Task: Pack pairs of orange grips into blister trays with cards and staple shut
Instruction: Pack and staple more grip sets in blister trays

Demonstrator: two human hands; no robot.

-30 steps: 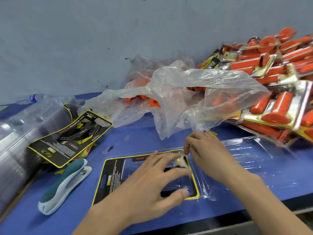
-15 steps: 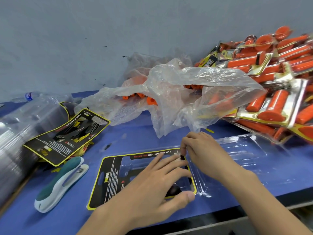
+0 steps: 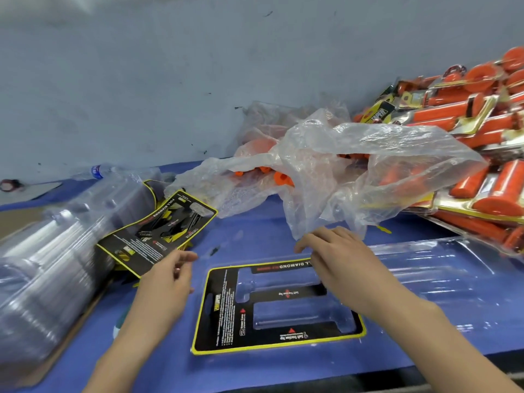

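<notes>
Now, card [image 3: 224, 316]: lies flat in the blister tray [image 3: 442, 279], pockets running 9 to 3 o'clock.
Left hand [image 3: 167, 276]: loose, holds nothing.
Right hand [image 3: 340, 259]: fingers bent on the card's far edge; grip unclear.
Orange grips [image 3: 280, 177]: in the bag [image 3: 368, 154] at 12 o'clock, nearer the right hand.

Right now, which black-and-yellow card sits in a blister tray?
The flat card in front, its cutouts over pockets of the clear tray; the other card lies loose, tilted, at left.
</notes>
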